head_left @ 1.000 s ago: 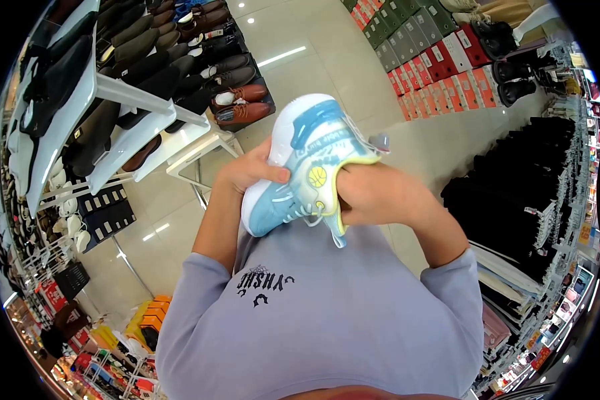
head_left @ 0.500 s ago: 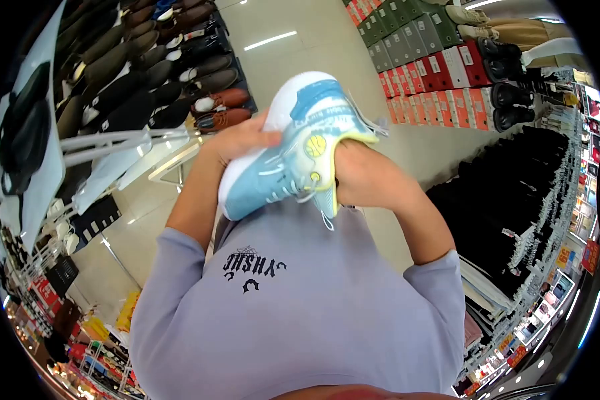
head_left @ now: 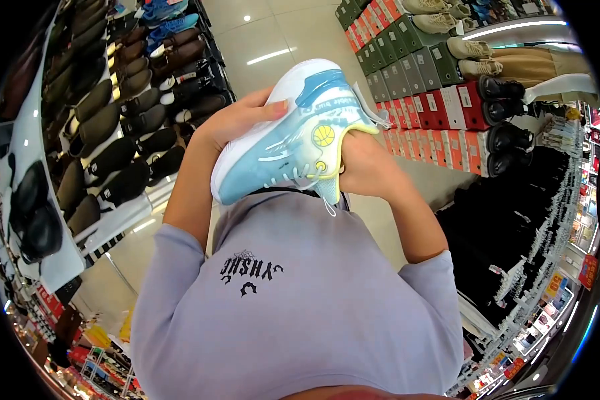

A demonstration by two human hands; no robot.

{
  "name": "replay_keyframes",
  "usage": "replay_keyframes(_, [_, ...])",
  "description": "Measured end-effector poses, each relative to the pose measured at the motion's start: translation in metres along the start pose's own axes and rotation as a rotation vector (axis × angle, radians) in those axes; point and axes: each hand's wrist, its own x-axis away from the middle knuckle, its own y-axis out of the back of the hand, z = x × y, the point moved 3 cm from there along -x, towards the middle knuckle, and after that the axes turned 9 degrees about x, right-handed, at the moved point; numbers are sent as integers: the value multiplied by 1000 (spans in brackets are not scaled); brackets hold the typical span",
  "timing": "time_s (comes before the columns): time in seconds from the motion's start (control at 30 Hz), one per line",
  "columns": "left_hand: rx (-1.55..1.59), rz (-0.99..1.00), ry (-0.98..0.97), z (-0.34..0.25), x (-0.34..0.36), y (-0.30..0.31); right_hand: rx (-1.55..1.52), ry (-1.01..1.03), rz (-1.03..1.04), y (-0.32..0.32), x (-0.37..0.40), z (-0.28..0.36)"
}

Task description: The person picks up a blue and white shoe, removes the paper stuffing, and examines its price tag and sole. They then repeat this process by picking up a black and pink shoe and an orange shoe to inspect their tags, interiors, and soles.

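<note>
A blue and white sneaker (head_left: 290,137) with a yellow-edged collar and a yellow basketball mark is held up in front of my chest, its side facing me. My left hand (head_left: 243,120) grips it by the white sole, the thumb lying on the blue side. The fingers of my right hand (head_left: 367,163) go into the shoe's opening and are hidden there, gripping it at the collar. White laces hang loose below the tongue. A white tag (head_left: 373,110) sticks out by the heel.
Racks of dark shoes (head_left: 140,120) stand to the left. Stacked shoe boxes (head_left: 440,110) with boots and shoes beside them are at the upper right. Black clothes on hangers (head_left: 507,227) line the right side. A tiled floor (head_left: 273,33) runs between.
The view has shifted along the aisle, bringing more shoes and boxes in. Both hands keep hold of the sneaker, which has moved slightly and turned a little.
</note>
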Motion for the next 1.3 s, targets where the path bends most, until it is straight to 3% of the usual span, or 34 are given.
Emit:
replay_keyframes(0.27, [22, -106, -77, -26, -50, 24, 127, 12, 80, 41, -40, -48])
replay_keyframes(0.57, [169, -147, -185, -81, -109, -12, 240, 115, 90, 126, -75, -101])
replay_keyframes(0.83, [171, -175, -290, -107, -162, -31, 332, 289, -79, 182, -90, -146])
replay_keyframes(1.07, [295, -247, -430, -113, -192, -36, 332, 426, -82, 223, -116, -180])
replay_keyframes(1.17, [350, -238, -528, -115, -205, -31, 357, 570, -150, 232, -126, -191])
replay_keyframes(1.3, [436, -253, -525, -117, -204, -22, 448, 628, -219, 250, -138, -206])
